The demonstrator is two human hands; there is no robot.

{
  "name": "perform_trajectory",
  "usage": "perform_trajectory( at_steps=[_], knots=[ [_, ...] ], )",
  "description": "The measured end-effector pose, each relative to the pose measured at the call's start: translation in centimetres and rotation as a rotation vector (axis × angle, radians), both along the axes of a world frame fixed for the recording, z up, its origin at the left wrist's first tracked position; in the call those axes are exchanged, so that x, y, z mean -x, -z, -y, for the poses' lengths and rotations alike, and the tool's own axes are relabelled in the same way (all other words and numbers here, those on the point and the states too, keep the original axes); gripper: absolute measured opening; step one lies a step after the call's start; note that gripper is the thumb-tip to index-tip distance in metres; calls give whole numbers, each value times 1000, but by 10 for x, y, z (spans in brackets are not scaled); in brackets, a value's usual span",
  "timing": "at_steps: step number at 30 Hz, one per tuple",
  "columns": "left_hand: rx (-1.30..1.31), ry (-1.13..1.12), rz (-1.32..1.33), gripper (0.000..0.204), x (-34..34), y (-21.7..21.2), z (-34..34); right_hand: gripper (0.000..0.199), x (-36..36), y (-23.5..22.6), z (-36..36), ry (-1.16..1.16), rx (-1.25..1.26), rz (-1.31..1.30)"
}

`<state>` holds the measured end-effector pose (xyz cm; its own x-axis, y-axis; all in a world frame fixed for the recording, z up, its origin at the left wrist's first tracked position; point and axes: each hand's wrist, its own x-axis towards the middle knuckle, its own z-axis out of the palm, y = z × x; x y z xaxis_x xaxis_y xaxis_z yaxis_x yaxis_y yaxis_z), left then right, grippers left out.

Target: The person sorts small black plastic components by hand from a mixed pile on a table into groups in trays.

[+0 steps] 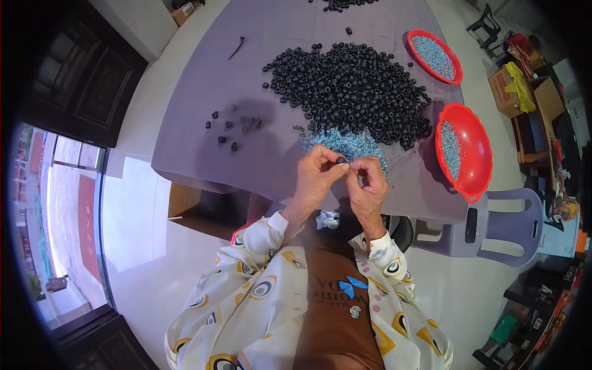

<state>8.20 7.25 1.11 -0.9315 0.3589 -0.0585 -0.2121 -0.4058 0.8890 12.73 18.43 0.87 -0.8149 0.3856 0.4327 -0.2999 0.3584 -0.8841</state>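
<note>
Black round piece [341, 160] sits at the fingertips of the left hand [317, 177], pinched between thumb and forefinger, over the near part of the purple-grey cloth [271, 166]. Right hand [367, 188] meets it from the other side, thumb and forefinger pressed together; whether they grip a smaller part cannot be told. Main risk: a slack left pinch could drop the piece into the blue-grey pile [354, 145] just beyond — or among the black heap [357, 86], where it would be lost among lookalikes. Second: crowded fingertips hide the contact — misalignment could pass unnoticed.
</note>
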Motion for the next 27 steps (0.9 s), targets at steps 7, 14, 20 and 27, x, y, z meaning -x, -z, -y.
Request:
perform_trajectory(
  at_steps=[7, 14, 20, 27],
  knots=[
    [-47, 153, 108, 13, 8, 11, 6, 16, -3, 3, -3, -111, 120, 9],
    [-68, 147, 65, 15, 8, 3, 5, 14, -5, 4, -1, -156, 340, 4],
    [-30, 156, 18, 15, 6, -1, 5, 11, -9, 7, -6, -146, 420, 124],
    [4, 80, 17, 14, 1, 2, 2, 12, -6, 8, 1, -112, 349, 39]
  ],
)
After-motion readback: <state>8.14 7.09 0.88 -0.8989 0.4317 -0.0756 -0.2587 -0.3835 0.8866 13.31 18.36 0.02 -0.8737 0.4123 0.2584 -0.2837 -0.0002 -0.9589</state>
